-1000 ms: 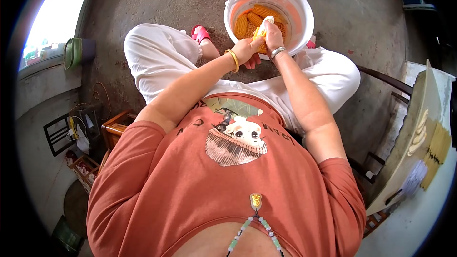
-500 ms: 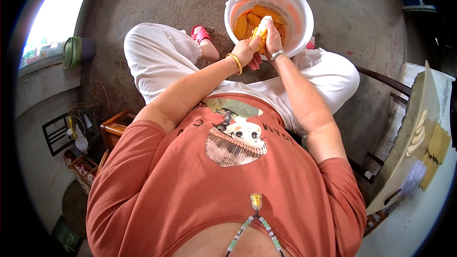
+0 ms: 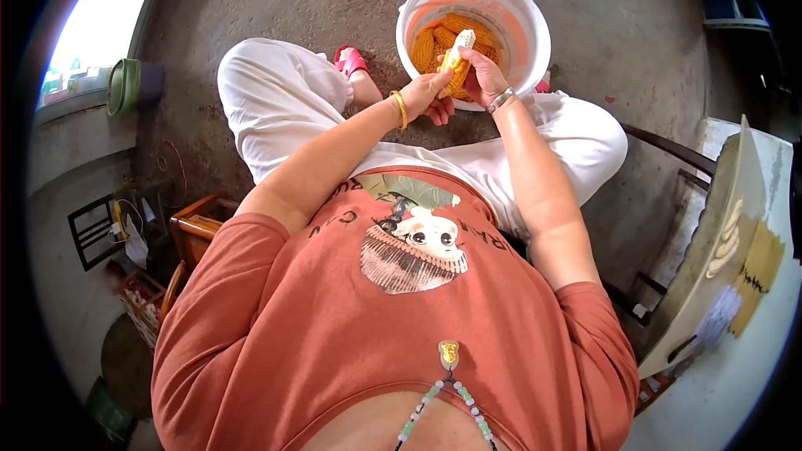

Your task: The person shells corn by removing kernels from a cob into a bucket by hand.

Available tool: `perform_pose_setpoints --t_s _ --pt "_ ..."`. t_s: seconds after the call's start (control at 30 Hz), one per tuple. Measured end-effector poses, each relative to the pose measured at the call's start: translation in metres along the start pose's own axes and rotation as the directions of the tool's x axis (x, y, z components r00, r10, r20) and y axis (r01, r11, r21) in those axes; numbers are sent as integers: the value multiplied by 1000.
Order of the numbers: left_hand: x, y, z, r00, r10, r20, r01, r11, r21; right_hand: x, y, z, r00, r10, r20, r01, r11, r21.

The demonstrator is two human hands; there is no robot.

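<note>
Over the near side of a white bucket [image 3: 535, 40], both hands are on a corn cob [image 3: 455, 60]. Its upper end is bare and pale, while yellow kernels still cover the part lower down. My left hand [image 3: 426, 95], with a gold bracelet at the wrist, is closed round the cob's lower end. My right hand [image 3: 486, 78], wearing a silver band, has its thumb and fingers against the cob's right side. Inside the bucket lie several whole yellow corn cobs [image 3: 424, 48] and loose kernels, partly hidden by the hands.
The bucket stands on a concrete floor [image 3: 276, 0] between my knees in white trousers [image 3: 271, 108]. A wooden chair or stool [image 3: 196, 230] is at my left. To the right stands a pale board [image 3: 710, 234] with bundled items. A green container [image 3: 125, 88] sits by the window.
My right hand has drawn back from the cob's top and its fingers have loosened, so the bare pale end shows more. The left hand has moved slightly left and down.
</note>
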State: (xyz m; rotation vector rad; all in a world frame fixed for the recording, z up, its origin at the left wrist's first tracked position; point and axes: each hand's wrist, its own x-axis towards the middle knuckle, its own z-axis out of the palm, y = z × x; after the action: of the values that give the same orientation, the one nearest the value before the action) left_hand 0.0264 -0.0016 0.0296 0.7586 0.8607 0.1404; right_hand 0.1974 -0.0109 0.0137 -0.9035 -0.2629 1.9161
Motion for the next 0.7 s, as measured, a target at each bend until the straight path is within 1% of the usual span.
perform_pose_setpoints --t_s 0.13,0.23,0.33,0.47,0.57,0.67,0.7 --pt "-1 1 2 1000 23 -9 -23 999 23 4 1 -1 997 -41 -71 38 998 -45" --pt "3 1 4 999 23 -46 -16 988 154 8 4 -7 996 -60 -66 56 996 -65" --pt "3 2 2 999 0 -45 7 989 145 7 3 -6 997 -50 -56 45 996 -80" --pt "-1 6 0 999 -27 -41 31 996 83 -4 -8 6 997 42 71 -51 990 134" --pt "-3 6 -3 999 -45 -21 46 998 39 -9 -14 10 984 56 170 -77 990 120" --pt "-4 5 -6 999 -40 17 40 999 -13 -4 -9 3 985 12 172 -12 1000 -5" --pt "-3 3 -9 998 -51 35 52 998 -38 -2 -7 1 988 2 158 -1 1000 -7"
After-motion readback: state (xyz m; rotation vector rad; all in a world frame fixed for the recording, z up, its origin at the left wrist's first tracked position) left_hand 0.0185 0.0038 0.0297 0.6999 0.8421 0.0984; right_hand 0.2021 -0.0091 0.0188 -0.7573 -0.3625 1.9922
